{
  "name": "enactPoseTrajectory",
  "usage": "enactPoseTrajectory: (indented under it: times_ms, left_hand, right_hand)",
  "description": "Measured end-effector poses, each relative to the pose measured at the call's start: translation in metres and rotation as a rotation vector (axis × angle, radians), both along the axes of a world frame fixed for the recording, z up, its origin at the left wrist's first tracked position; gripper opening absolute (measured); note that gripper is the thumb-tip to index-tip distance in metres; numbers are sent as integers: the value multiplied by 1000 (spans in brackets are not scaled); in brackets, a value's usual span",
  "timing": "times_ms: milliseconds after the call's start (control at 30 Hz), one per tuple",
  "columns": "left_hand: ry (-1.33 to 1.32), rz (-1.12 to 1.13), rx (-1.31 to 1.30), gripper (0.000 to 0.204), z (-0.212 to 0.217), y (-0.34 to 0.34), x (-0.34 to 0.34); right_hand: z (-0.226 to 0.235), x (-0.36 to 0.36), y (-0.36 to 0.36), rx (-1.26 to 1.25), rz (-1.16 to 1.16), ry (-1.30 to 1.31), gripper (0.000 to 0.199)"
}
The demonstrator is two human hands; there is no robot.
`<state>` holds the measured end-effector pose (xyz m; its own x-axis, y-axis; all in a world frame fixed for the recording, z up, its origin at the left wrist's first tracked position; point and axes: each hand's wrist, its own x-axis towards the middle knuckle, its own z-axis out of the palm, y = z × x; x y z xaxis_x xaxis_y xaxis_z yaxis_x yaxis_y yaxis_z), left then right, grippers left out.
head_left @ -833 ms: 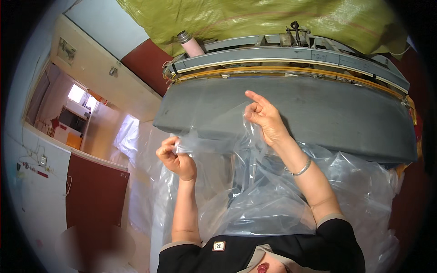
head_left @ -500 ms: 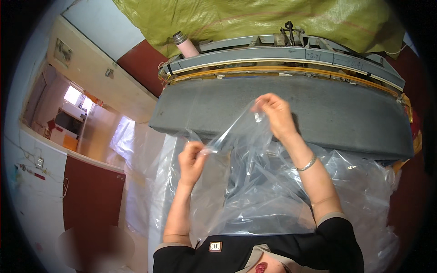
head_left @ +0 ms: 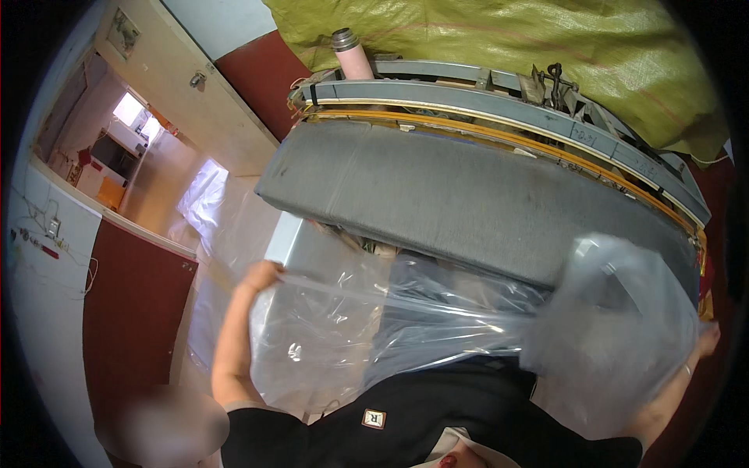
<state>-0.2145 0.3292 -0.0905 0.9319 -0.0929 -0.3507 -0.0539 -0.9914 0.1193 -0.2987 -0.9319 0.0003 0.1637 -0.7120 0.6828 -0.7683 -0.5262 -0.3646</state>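
A large clear plastic sheet (head_left: 437, 316) stretches across in front of my body, pulled into long taut folds. My left hand (head_left: 264, 274) is closed on its left edge, beside a pale strip below the padded board. Out at the far right, my right hand (head_left: 708, 338) is closed at the sheet's other side; its fingers are partly blurred. Between the hands, the right part of the sheet billows up, smeared by motion, and covers much of my right forearm. The long grey padded board (head_left: 468, 191) lies just beyond the sheet.
Behind the board runs a grey metal frame (head_left: 468, 100) with an orange strip (head_left: 437, 122) and a metal clamp (head_left: 555, 86). A pink flask (head_left: 353, 58) stands at its left end. Green woven sheeting (head_left: 499, 35) hangs behind. An open door (head_left: 187, 86) is at left.
My hands have spread wide apart, the left moving left and the right sweeping far right and nearer. The plastic sheet is now stretched out and billowing at right. The view has turned.
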Motion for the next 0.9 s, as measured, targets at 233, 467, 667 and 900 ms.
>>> enactPoseTrajectory:
  times_ms: [233, 467, 667, 900]
  left_hand:
    - [-1559, 331, 350, 16, 273, -5, 157]
    - [-789, 295, -213, 58, 100, -36, 254]
    - [-388, 634, -16, 66, 87, -89, 269]
    - [-718, 307, -881, 46, 128, -173, 263]
  right_hand:
    - [-33, 26, 23, 233, -4, 53, 44]
    - [-72, 102, 54, 300, 55, 283, 43]
    - [-45, 91, 96, 294, 51, 367, 41]
    - [-56, 103, 71, 250, -60, 509, 34]
